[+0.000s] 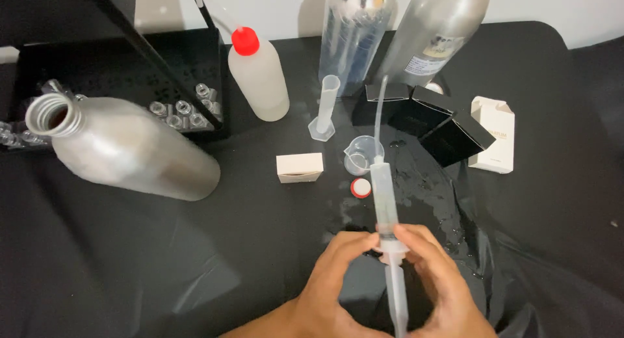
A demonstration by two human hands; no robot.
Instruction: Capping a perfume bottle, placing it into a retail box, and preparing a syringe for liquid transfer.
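Note:
A large clear plastic syringe [385, 198] with a long thin tube at its tip points away from me, its plunger pulled out toward the bottom edge. My left hand [328, 283] and my right hand [442, 279] both pinch the barrel at its flange. Just beyond the syringe stand a small clear beaker [362, 154] and a red-and-white cap [361, 188] on the wet black cloth [195, 260].
An open aluminium bottle [123, 146] leans at the left by a black tray of small glass vials [179, 110]. Behind stand a red-capped squeeze bottle [259, 75], a slim graduated cylinder [325, 107], a large clear cylinder [354, 32], another aluminium bottle [435, 32], black boxes [429, 120] and white boxes [299, 167].

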